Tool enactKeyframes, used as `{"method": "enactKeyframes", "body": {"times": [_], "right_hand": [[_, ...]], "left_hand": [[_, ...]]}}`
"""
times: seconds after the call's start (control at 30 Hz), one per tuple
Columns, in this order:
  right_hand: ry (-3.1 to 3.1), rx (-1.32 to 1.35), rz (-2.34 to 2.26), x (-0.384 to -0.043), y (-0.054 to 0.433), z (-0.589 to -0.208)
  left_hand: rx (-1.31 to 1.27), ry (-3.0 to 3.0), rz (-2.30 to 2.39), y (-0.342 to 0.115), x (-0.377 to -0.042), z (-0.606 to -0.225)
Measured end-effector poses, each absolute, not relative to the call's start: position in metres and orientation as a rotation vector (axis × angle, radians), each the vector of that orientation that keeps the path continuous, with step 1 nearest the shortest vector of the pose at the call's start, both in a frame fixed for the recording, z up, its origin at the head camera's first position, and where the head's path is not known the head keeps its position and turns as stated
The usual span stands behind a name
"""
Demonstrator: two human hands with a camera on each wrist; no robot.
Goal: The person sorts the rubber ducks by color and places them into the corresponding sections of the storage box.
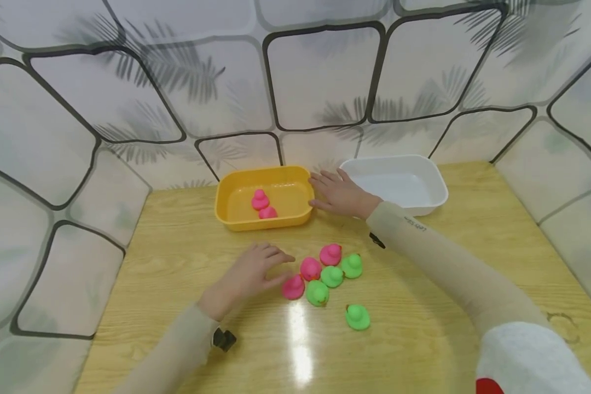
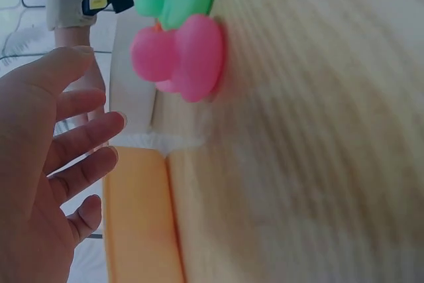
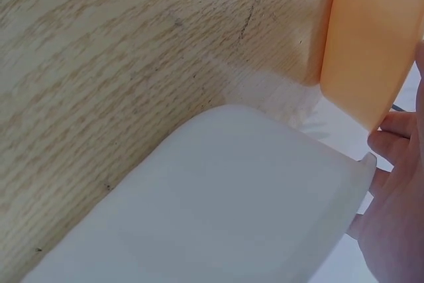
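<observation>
My left hand (image 1: 250,274) is over the table with fingers spread and slightly bent, its fingertips beside the nearest pink toy duck (image 1: 293,288). The left wrist view shows nothing in that palm, with a pink duck (image 2: 189,57) just past the fingers. Two more pink ducks lie by the first, alongside several green toy ducks (image 1: 332,277). My right hand (image 1: 343,195) lies flat with extended fingers across the gap between the yellow-orange basin (image 1: 241,225) and the white basin (image 1: 418,210). Its fingertips are right at the orange rim. Two pink ducks (image 1: 260,200) sit inside the orange basin.
Both basins stand at the back of the wooden table (image 1: 177,284), near a stone-patterned cloth backdrop (image 1: 320,82). One green duck (image 1: 358,317) lies apart, nearer the front. Patterned side walls border the table at left and right.
</observation>
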State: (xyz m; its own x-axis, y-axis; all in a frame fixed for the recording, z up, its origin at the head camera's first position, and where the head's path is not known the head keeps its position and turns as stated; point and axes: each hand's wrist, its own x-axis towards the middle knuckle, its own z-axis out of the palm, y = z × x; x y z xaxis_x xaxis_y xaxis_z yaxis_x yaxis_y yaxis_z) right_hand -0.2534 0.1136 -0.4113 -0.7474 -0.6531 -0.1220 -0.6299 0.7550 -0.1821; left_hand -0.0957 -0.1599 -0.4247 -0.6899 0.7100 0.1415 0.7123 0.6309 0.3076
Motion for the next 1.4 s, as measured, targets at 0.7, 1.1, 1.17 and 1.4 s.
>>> {"method": "enactKeyframes", "body": {"times": [0.7,1.1,1.17,1.4], "right_hand": [[2.766,-0.991,-0.178,-0.255,0.111,-0.412],[2.78,-0.992,-0.18,-0.254,0.117,-0.413],[2.778,-0.996,-0.191,-0.255,0.116,-0.414],[2.761,-1.012,-0.181,-0.255,0.113,-0.413]], "left_hand": [[-1.177,-2.896,-0.599,-0.155,-0.075,-0.444],[-1.146,-2.89,-0.573,-0.157,-0.078,-0.449],[-1.137,-2.879,-0.549,-0.161,-0.08,-0.446],[-1.085,-2.884,-0.507,-0.178,-0.091,-0.428]]}}
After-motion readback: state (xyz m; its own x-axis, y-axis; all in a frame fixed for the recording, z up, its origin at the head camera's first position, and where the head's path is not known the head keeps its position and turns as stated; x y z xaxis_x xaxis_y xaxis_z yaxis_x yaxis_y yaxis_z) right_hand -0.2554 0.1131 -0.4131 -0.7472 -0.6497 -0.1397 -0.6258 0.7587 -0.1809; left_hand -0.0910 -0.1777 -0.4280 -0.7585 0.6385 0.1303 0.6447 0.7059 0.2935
